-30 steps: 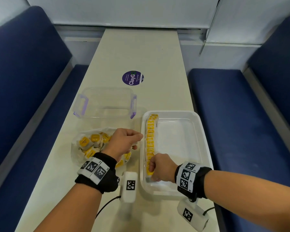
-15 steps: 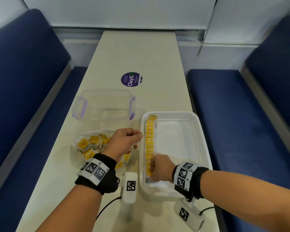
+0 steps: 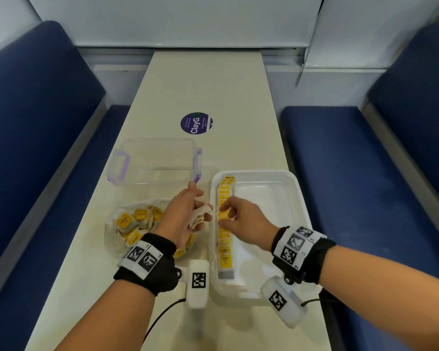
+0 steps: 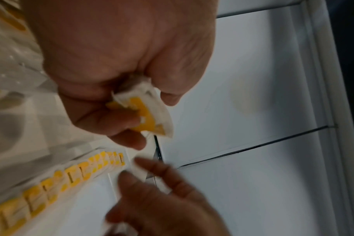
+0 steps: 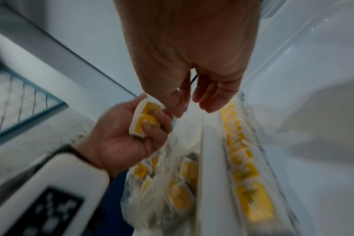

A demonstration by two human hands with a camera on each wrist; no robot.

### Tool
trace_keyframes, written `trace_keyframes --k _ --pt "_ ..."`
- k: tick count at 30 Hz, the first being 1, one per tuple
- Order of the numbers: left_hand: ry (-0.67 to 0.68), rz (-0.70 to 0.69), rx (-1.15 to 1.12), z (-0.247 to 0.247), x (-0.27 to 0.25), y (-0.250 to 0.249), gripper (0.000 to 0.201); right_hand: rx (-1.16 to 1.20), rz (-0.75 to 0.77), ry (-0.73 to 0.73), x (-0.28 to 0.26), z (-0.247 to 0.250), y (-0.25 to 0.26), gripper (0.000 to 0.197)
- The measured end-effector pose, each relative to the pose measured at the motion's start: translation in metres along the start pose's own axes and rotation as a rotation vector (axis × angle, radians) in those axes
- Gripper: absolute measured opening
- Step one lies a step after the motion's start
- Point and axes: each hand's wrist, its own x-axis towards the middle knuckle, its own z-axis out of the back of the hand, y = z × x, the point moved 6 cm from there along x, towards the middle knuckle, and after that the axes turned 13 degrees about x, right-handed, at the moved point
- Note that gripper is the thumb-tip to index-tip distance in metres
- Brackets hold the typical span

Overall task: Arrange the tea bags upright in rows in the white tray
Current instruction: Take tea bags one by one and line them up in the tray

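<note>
Fingers (image 3: 200, 211) seemingly curled (tea bag (image 4: 150, 118))

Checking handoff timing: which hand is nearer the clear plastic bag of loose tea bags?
Left. The left hand, gripping a tea bag, is right over the clear plastic bag; the right hand is over the white tray.

Table: we see a long cream tabletop (image 3: 208, 92) running away from us to the pale wall.
Sticker: a round purple sticker (image 3: 196, 123) reading "ClayGo" lies flat on the tabletop, beyond the containers.
Clear box: we find a see-through plastic container (image 3: 154, 160) with purple side latches standing on the table, nearer than the sticker.
Benches: we have a dark blue padded bench (image 3: 33, 138) on the left and another blue bench (image 3: 365, 158) on the right.
</note>
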Motion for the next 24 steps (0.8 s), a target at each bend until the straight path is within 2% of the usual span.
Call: trace_keyframes --k 3,8,14,18,20,22,24 --pt "0.019 0.014 -0.008 -0.006 -0.003 -0.003 0.05 0.091 0.203 0.041 0.006 0.011 0.023 0.034" --pt "0.094 0.001 0.018 -0.018 -0.008 -0.011 0.053 0.153 0.255 0.091 0.01 0.017 0.031 0.011" --pt "0.17 0.005 0.096 -0.025 -0.007 -0.008 0.04 0.257 0.225 0.129 0.014 0.024 0.034 0.009" --pt "0.186 0.029 0.058 -0.024 -0.003 -0.002 0.06 0.171 0.189 0.047 0.019 0.04 0.038 0.011" --pt "0.133 -0.042 0.12 -0.018 0.0 -0.005 0.067 0.111 0.147 0.029 0.021 0.05 0.039 0.01" --pt "0.096 -0.136 0.182 -0.015 0.001 -0.009 0.061 0.087 0.104 0.047 0.024 0.056 0.036 0.009" --pt "0.121 -0.193 0.203 -0.017 0.002 -0.011 0.052 0.071 0.079 0.07 0.025 0.057 0.033 0.009"
